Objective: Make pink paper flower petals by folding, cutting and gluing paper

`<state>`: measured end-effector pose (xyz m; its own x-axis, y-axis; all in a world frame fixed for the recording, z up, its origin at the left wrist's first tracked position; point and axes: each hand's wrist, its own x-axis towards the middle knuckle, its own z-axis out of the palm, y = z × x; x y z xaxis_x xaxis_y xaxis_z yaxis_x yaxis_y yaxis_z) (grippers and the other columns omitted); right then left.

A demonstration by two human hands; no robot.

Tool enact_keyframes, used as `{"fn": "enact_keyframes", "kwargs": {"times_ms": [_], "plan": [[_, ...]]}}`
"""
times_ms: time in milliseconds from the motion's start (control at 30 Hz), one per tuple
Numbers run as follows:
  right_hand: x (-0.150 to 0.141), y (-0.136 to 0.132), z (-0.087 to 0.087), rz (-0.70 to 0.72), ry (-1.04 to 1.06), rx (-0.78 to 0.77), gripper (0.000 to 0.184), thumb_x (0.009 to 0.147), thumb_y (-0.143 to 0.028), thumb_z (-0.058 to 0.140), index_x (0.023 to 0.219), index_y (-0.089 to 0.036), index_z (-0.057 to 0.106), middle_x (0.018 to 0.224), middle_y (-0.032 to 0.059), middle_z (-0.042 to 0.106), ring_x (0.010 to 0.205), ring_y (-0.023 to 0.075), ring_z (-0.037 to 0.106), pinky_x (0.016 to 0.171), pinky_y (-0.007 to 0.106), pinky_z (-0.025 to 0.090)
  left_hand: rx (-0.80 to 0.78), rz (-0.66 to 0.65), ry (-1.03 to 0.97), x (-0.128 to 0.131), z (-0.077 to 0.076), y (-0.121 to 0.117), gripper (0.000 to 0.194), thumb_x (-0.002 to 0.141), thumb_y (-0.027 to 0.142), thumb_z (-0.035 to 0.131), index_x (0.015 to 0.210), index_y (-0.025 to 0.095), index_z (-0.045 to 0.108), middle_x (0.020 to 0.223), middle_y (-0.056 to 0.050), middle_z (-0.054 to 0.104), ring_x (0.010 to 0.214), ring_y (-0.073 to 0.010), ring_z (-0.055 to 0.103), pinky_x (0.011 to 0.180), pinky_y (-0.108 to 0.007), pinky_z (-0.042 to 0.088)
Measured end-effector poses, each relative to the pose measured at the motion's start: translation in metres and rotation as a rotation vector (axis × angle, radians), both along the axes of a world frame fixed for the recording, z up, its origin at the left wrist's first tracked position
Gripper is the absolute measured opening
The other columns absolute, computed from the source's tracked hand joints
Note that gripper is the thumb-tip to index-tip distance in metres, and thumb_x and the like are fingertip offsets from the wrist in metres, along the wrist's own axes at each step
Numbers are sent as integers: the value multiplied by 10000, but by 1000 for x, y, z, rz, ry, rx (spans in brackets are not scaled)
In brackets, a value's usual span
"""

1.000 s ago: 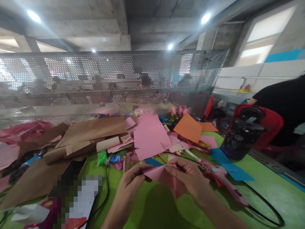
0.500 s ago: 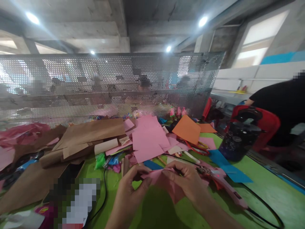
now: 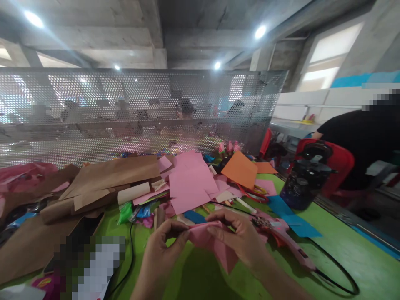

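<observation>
Between both hands is a piece of pink paper, folded along its top edge and hanging down over the green table. My left hand pinches its left corner between thumb and fingers. With thumb and index finger, my right hand grips the folded top edge farther right. A pink glue gun lies just right of my right hand, its black cord curling along the table. Beyond the fingers lies a small blue piece, partly hidden.
Pink sheets, an orange sheet and brown paper cover the table's back. At right are blue paper strips and a dark jug. A perforated metal screen stands behind. A person in black is at far right.
The pink paper has turned slightly, so more of its folded face shows and its lower point hangs lower. My view has shifted a little to the right. Both hands keep their pinch.
</observation>
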<state>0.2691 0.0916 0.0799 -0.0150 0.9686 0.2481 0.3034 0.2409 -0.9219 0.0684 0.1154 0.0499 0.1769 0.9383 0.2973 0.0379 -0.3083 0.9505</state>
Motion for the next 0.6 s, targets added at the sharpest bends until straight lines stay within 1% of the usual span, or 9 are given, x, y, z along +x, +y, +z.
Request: {"fn": "enact_keyframes", "kwargs": {"times_ms": [100,167,233,300,367,500,600], "plan": [[1,-2,0,-2,28,29,235,785,-273,708,1017,-254,676,982,17,674,926,207,594,801,287,451,-7,31,8,0,3,0,117,772,299,654,768,182,667,757,-25,715,727,-177,658,706,-264,514],[0,-2,1,5,44,52,221,792,-248,705,1010,-265,674,1009,11,671,969,203,588,839,281,443,-8,44,9,0,6,0,120,765,299,656,756,180,666,742,-26,714,718,-177,658,699,-265,516],[0,-3,3,16,37,85,151,797,-227,698,944,-255,679,950,2,671,932,190,592,821,266,443,-7,43,12,0,7,0,117,760,295,659,756,178,669,740,-26,717,718,-178,661,692,-263,518],[-1,-3,5,19,21,103,85,797,-215,694,876,-241,674,859,-8,658,847,174,593,765,250,445,-6,48,8,0,7,-1,110,755,288,664,762,179,675,739,-24,720,715,-176,664,682,-256,519],[-3,-3,7,15,10,99,57,796,-218,694,845,-231,668,813,-13,645,794,165,584,717,242,442,-4,50,-2,0,6,-1,104,754,282,665,764,179,679,738,-22,724,705,-173,667,671,-249,519],[-5,-3,8,-3,12,91,35,814,-237,677,843,-222,666,802,-8,637,762,161,570,675,238,433,-1,54,-13,1,4,-1,79,753,261,668,754,183,681,727,-15,722,700,-163,665,674,-239,516],[-5,-3,7,8,36,99,30,821,-245,667,827,-216,665,797,-2,637,760,161,572,676,241,435,-4,54,-47,2,0,0,62,758,251,672,755,189,680,711,-4,711,681,-147,657,660,-223,511]]}}
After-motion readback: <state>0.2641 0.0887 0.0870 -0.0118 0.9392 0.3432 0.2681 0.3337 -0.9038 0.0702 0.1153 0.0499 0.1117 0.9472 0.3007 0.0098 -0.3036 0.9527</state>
